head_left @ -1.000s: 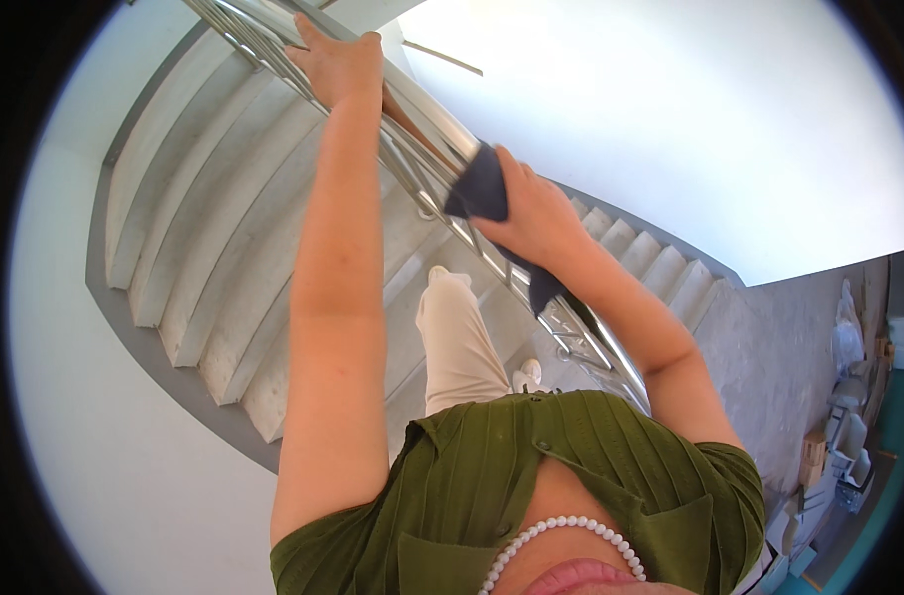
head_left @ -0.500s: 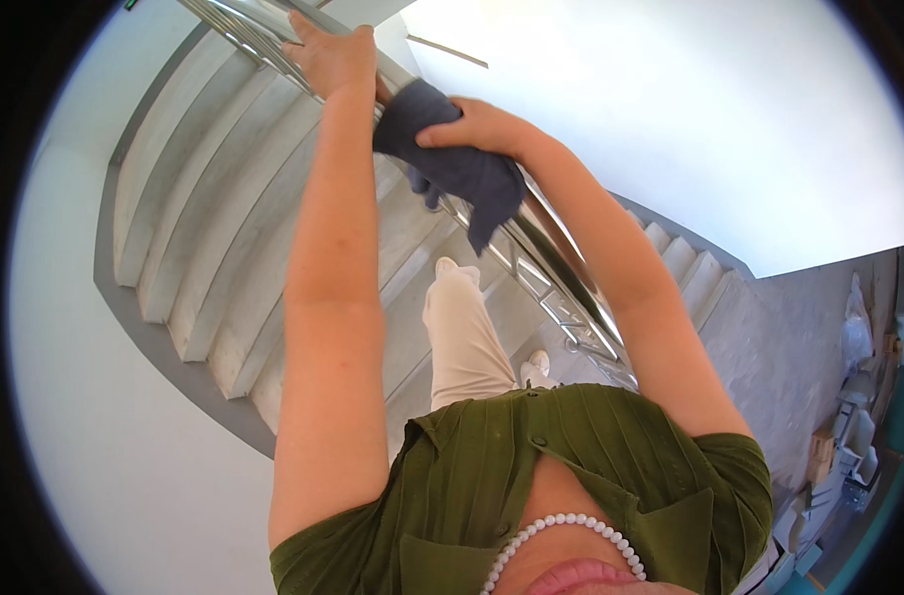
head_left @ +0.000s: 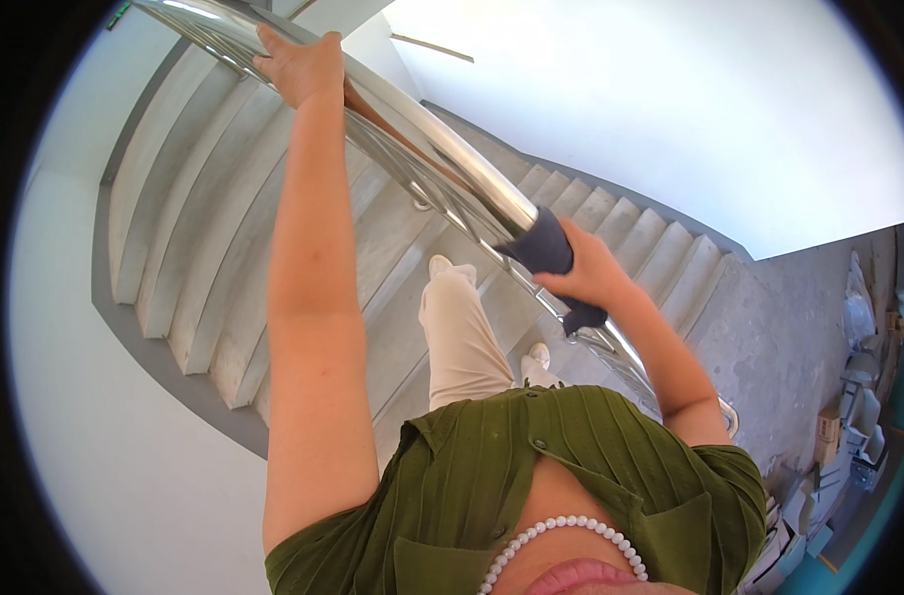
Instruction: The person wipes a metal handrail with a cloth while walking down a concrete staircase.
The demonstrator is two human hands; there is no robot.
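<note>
A shiny metal handrail point(head_left: 442, 139) slants from the upper left down toward the lower right. High up on it, my left hand point(head_left: 308, 71) rests with its thumb and fingers around the near side of the tube. Lower along the rail, my right hand point(head_left: 596, 268) presses a dark grey cloth point(head_left: 541, 248) that is wrapped around the tube. One end of the cloth hangs below the rail. The undersides of both grips are hidden.
Curved concrete steps point(head_left: 204, 208) lie left of the railing, and another flight point(head_left: 660, 233) descends on its right. My shoes point(head_left: 452, 268) are on the steps. Boxes and scraps point(head_left: 829, 436) lie on the floor at the far right. White walls point(head_left: 670, 89) enclose the stairwell.
My right hand has slid the cloth down the rail, away from my left hand, baring the tube between them. My left hand has shifted slightly left in the view, still on the rail.
</note>
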